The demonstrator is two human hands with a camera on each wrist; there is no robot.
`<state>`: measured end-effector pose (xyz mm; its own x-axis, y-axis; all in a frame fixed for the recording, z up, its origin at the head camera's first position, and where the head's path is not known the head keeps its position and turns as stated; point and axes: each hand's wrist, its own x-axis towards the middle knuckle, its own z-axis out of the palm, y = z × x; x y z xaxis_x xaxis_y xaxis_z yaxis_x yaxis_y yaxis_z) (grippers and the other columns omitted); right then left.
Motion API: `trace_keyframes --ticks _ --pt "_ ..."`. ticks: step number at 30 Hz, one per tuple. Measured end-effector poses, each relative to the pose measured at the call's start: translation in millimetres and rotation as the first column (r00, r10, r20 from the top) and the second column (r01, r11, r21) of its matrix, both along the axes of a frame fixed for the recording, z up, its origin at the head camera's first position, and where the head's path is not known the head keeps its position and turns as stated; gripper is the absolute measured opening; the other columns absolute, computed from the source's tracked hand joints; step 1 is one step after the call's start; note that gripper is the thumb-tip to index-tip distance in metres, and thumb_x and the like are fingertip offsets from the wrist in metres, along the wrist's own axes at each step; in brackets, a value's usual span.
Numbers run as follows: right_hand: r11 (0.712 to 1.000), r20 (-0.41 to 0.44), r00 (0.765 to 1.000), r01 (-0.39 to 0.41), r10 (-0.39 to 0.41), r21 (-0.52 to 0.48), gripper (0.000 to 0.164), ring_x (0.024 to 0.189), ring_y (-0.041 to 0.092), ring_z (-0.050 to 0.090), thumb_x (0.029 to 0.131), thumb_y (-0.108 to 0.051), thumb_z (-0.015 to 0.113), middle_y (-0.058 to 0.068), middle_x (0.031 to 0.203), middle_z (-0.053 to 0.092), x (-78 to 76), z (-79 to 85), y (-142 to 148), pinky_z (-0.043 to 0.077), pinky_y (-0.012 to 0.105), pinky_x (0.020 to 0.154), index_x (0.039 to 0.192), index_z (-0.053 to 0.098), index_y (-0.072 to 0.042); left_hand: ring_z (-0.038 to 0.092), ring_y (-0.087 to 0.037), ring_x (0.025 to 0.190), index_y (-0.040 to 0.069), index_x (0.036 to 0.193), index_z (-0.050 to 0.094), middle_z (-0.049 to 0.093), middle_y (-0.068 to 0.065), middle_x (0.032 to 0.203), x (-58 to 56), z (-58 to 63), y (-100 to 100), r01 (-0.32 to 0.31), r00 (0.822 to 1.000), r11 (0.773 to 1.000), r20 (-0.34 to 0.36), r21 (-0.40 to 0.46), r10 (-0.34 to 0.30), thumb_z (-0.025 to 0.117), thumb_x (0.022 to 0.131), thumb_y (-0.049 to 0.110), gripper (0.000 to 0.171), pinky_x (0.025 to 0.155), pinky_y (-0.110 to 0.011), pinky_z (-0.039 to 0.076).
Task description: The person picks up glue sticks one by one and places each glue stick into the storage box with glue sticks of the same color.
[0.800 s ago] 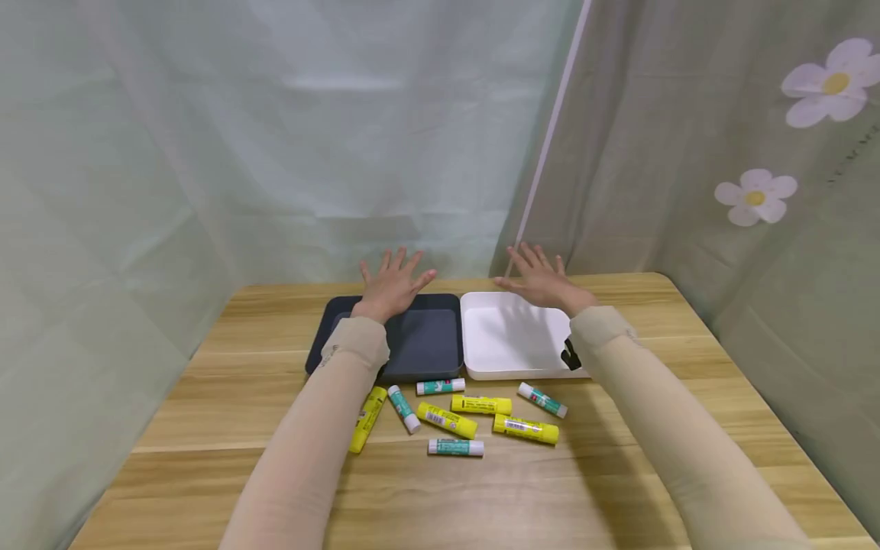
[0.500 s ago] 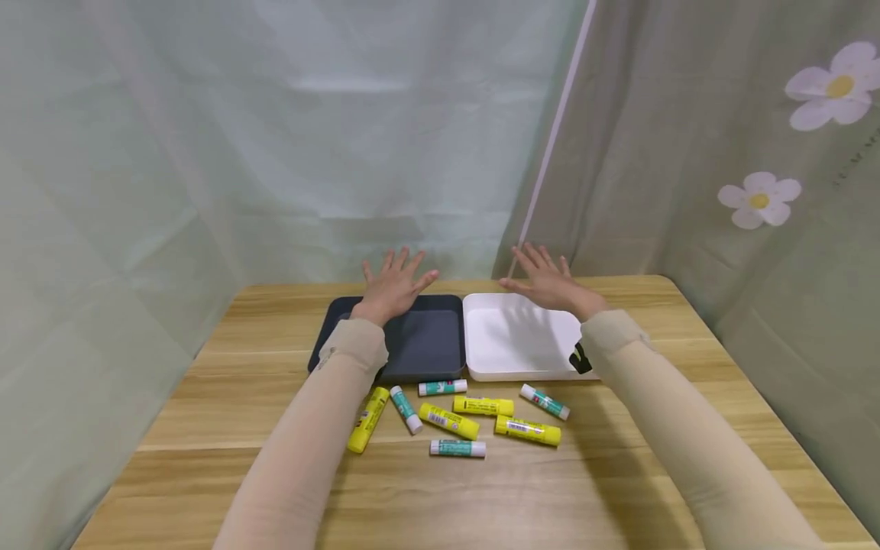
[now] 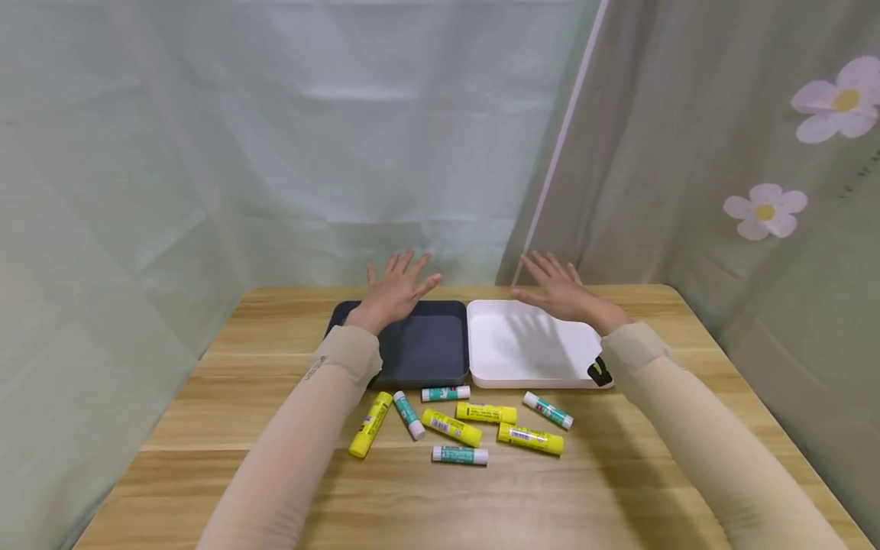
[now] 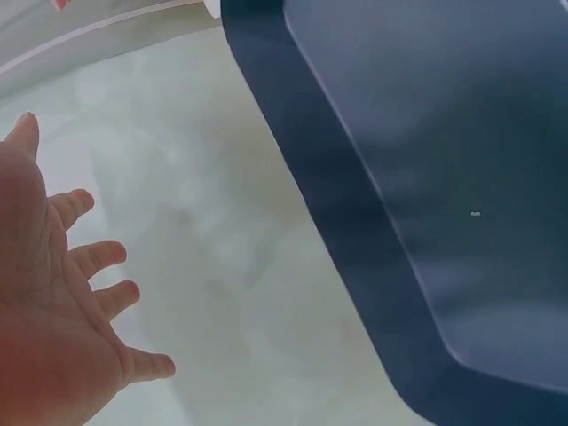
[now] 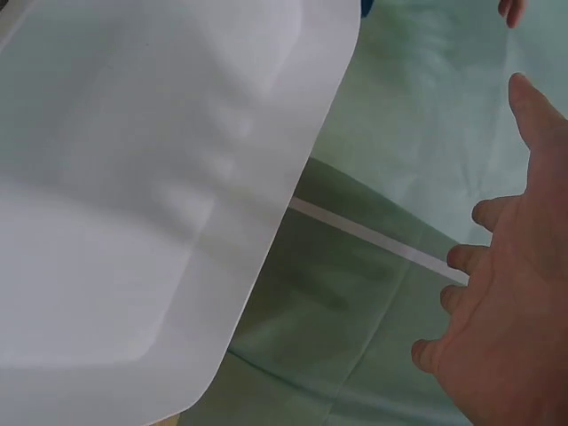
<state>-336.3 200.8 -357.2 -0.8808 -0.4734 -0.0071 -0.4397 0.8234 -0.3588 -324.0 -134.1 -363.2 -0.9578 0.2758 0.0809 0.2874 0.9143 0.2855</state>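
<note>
Fingers spread, my left hand (image 3: 393, 295) hovers over the far part of a dark blue tray (image 3: 429, 347) and holds nothing. My right hand (image 3: 562, 294), also spread and bare, hangs above the back of a white tray (image 3: 505, 344). The wrist views show each palm (image 4: 44, 302) apart from its tray. In front of the trays lie several yellow glue sticks (image 3: 531, 439) and several smaller white-and-teal glue sticks (image 3: 461, 455), loose on the wooden table. The left forearm covers the dark tray's left front corner.
The two trays stand side by side near the back of the wooden table (image 3: 206, 458). A pale curtain (image 3: 357, 153) hangs behind it, and a greyish curtain with white flowers (image 3: 765, 211) is at the right. A black strap piece (image 3: 600, 372) shows beside the right cuff.
The head view has shifted slightly, so the table and trays sit a little lower and further right. My right hand has drifted slightly right. Both hands stay spread; the glue sticks have not moved.
</note>
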Motion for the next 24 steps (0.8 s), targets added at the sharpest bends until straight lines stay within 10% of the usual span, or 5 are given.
trace_keyframes --ticks 24 --pt "0.998 0.006 0.999 -0.047 0.047 -0.043 0.081 0.157 0.043 -0.011 0.108 -0.049 0.050 0.019 0.173 0.002 11.3 -5.3 38 -0.010 0.067 0.120 0.168 0.012 -0.011 0.010 -0.039 0.159 0.022 0.168 0.019 0.014 -0.015 0.173 27.6 -5.9 -9 0.068 0.998 0.996 -0.021 0.062 -0.067 0.038 0.110 0.057 0.071 0.120 -0.071 0.003"
